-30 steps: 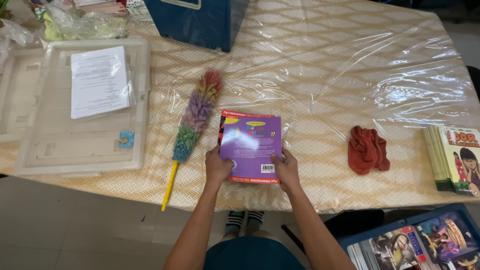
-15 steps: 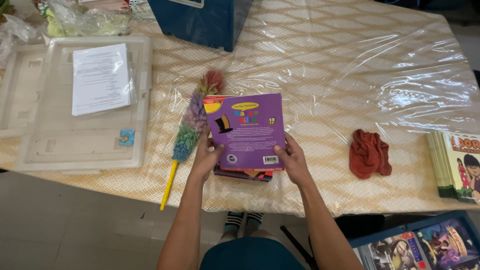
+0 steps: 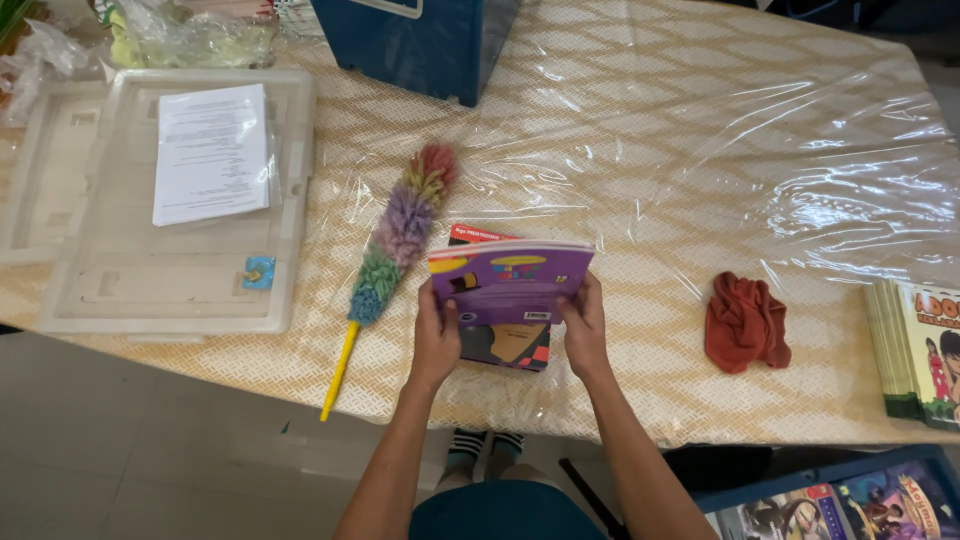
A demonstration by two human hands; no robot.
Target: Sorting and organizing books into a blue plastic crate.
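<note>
Fingers (image 3: 592,300) of both hands clasp the purple book's (image 3: 508,281) edges.

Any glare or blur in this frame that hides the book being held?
Head view: strong glare on the clear plastic table cover at right; the purple book, tilted up in the left hand and right hand, is slightly soft, unobscured.
</note>
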